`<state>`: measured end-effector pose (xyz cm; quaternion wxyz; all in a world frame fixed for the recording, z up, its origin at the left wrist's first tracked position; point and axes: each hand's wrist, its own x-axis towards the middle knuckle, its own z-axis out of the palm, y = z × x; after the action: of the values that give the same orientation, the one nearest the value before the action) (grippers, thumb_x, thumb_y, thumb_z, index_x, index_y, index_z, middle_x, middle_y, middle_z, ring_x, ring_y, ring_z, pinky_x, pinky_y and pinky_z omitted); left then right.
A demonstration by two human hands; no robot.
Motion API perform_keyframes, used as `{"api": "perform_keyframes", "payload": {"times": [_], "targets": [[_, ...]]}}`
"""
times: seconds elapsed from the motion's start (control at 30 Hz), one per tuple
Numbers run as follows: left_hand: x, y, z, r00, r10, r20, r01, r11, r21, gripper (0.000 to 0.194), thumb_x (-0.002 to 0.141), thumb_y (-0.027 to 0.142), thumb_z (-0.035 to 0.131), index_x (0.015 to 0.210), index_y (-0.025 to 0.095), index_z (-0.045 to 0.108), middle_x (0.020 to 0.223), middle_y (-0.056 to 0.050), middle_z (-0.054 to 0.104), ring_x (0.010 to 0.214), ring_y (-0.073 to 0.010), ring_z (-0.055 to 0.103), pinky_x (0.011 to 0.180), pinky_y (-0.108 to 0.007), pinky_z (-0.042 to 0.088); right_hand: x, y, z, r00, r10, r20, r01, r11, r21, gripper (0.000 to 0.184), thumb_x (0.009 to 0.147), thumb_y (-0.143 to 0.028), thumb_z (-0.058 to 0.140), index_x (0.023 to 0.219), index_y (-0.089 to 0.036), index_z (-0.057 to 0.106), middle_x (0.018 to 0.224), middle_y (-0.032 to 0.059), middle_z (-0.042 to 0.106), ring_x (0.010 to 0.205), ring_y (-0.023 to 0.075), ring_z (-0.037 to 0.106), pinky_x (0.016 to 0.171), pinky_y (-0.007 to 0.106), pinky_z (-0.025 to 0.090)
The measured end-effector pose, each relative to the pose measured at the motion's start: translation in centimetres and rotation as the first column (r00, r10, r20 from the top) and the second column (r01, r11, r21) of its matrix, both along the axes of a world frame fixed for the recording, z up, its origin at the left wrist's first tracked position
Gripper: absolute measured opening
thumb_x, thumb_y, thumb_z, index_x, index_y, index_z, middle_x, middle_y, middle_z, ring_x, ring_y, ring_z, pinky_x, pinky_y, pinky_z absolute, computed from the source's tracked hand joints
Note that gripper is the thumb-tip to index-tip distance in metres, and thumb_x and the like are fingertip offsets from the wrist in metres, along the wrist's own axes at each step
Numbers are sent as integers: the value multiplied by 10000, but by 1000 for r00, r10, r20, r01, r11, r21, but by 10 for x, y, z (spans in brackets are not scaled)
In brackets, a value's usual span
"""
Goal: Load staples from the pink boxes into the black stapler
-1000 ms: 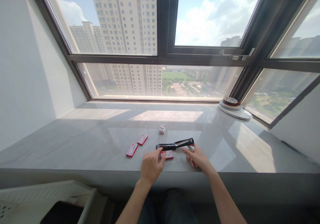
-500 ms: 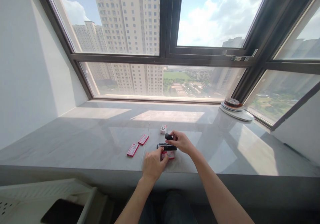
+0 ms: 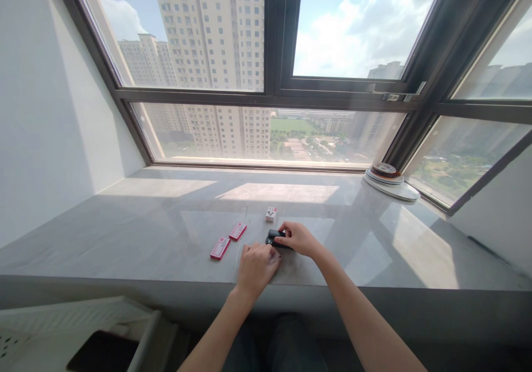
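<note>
A black stapler (image 3: 274, 237) lies folded shut on the grey window ledge (image 3: 166, 233). My right hand (image 3: 299, 238) is closed over its top, pressing it down. My left hand (image 3: 255, 266) rests just in front of it with curled fingers, covering the red staple box that lay there; what it grips is hidden. Two flat red staple boxes (image 3: 219, 248) (image 3: 238, 231) lie to the left. A small white box (image 3: 270, 214) stands just behind the stapler.
A stack of round plates (image 3: 389, 181) sits at the ledge's far right corner by the window frame. A white container with a dark opening (image 3: 103, 344) is below the ledge at lower left. My knees are under the ledge's front edge.
The stapler lay opened out flat; my right hand swung its top arm over to the left and pushed it down closed. My left hand slid forward over the red box.
</note>
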<state>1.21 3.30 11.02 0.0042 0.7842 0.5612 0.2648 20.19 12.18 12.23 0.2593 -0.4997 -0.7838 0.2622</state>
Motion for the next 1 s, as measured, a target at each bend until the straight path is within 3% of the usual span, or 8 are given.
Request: {"api": "perform_keyframes", "payload": {"times": [0.23,0.33,0.43,0.5,0.6,0.7,0.8,1.0], "targets": [[-96,17,4,951,307,-42,-304,950,66,152,809,407,670,806,255,671,964,-82,682,1016,-320,572,906,-470,384,5,-7,2,1000,-26,-15,25,999,-31,345,826,-481,721,998,-185,682,647,-48,581,608,130,537,567,241,301],[-121,28,0,964,267,2,-267,963,42,199,769,433,705,795,244,650,1161,-85,657,1143,-327,547,987,-479,402,5,-7,1,999,-34,-22,33,999,-42,348,820,-490,720,993,-190,684,643,-48,575,607,134,538,566,239,304],[-130,37,-8,989,101,107,-98,995,-34,233,784,409,683,928,227,654,1390,-78,571,1299,-293,509,1046,-419,436,5,-8,2,999,-45,-19,44,998,-43,346,814,-490,720,991,-194,686,651,-46,578,613,136,539,570,239,308],[-129,40,-15,986,22,165,-8,996,-85,409,825,396,642,1196,226,617,1479,-79,514,1356,-265,494,1062,-389,451,4,-9,4,999,-54,-7,53,998,-46,343,809,-486,721,987,-195,689,656,-43,583,616,136,538,571,240,306],[-121,43,-25,988,-22,156,37,995,-91,684,888,371,579,1525,246,366,1588,-81,408,1470,-262,378,1152,-422,387,2,-12,9,998,-61,23,62,997,-42,337,808,-474,715,996,-194,707,643,-39,579,603,132,520,562,245,290],[-109,48,-33,997,-45,71,49,997,-63,656,943,357,505,1566,260,323,1624,-58,363,1539,-257,238,1219,-448,294,4,-18,14,997,-41,65,42,999,-15,317,833,-487,672,939,-197,745,598,-36,528,570,126,472,542,254,255],[-90,59,-39,999,-32,26,32,999,-24,613,974,371,457,1563,247,337,1606,-67,393,1521,-250,283,1226,-439,276,8,-26,16,997,-43,63,43,999,-1,360,870,-527,614,940,-210,771,549,-37,459,536,128,432,525,259,233],[-29,96,-41,998,24,49,-27,998,60,726,973,360,464,1614,161,186,1548,-167,444,1467,-307,358,1214,-496,253,15,-52,-3,955,-295,2,294,953,68,501,937,-614,487,1079,-225,770,536,-19,462,525,153,463,534,267,267]]}}
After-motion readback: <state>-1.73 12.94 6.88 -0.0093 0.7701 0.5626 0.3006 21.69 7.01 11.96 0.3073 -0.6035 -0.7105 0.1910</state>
